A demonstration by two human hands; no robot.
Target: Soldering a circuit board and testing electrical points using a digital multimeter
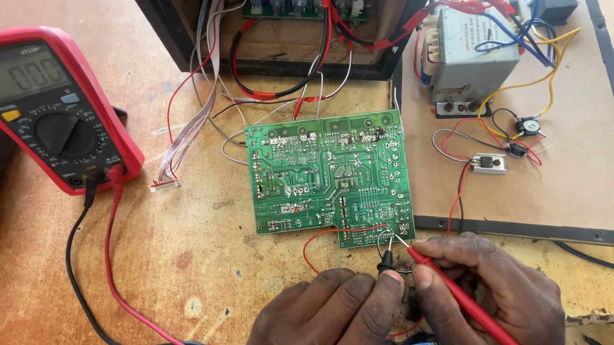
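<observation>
A green circuit board lies solder side up on the wooden bench. My left hand pinches a black probe whose tip touches the board's lower right corner. My right hand grips a red probe, its tip set right beside the black one on the same corner. Both probe leads run left to a red multimeter propped at the far left, its display lit.
An open black cabinet with a ribbon cable and red, white and black wires stands behind the board. At right, a brown panel carries a grey transformer and small wired parts. Probe leads loop across the bench.
</observation>
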